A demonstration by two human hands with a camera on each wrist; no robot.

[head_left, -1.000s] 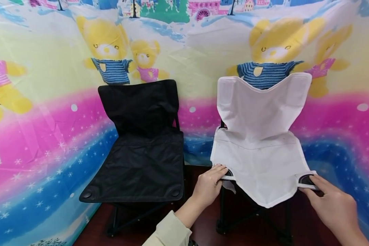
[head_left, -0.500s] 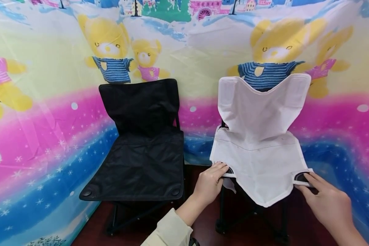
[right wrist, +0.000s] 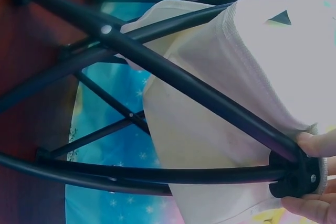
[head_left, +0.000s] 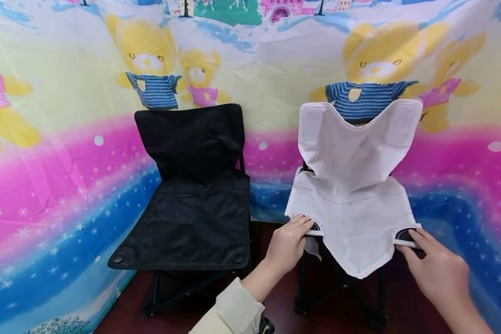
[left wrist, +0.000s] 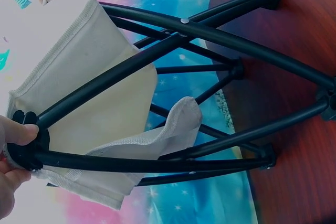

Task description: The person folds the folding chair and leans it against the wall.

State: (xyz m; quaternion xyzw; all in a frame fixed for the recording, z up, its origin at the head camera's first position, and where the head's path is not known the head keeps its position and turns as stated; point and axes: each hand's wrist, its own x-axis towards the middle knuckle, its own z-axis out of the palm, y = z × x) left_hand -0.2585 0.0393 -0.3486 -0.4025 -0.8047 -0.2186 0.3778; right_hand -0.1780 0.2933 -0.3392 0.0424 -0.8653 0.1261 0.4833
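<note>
white chair (head_left: 350,211) on red floor (head_left: 279,297), near corners (head_left: 404,235) gripped by left hand (head_left: 285,243) and right hand (head_left: 439,269); printed sheet (head_left: 271,93) is hung behind.

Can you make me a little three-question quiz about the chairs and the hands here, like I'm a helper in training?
1. True or false: the left hand and the right hand each grip a front corner of the white chair.
2. Count: how many chairs stand in front of the printed backdrop?
3. Fill in the blank: neither hand touches the ____.

Key: 1. True. 2. Two. 3. Black chair.
</note>
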